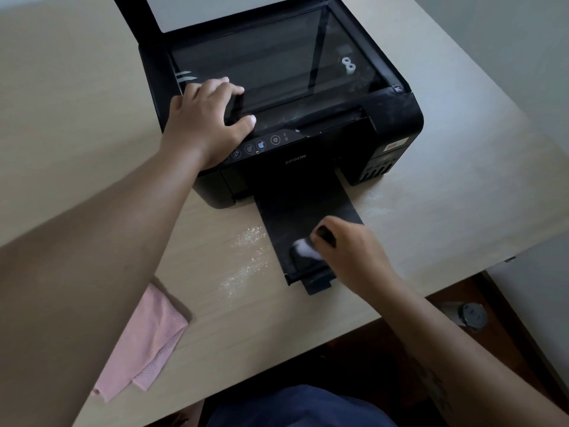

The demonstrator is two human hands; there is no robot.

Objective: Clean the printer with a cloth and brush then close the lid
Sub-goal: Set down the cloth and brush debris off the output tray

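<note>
A black Epson printer [308,155] stands on the table with its scanner lid [215,10] raised at the back and the glass exposed. Its output tray [295,217] sticks out toward me. My left hand [206,124] lies flat on the printer's front left corner, fingers spread on the edge of the glass, holding nothing. My right hand [348,251] is closed around a small brush [308,246] with a dark handle and pale bristles, which rest on the near end of the tray. A pink cloth [144,346] lies folded on the table at the lower left, partly under my left forearm.
White dust [246,260] is scattered on the beige table [77,103] left of the tray, with a fainter patch [374,208] to its right. The table's near edge runs close under my right arm. A floor socket [472,315] shows below the table at right.
</note>
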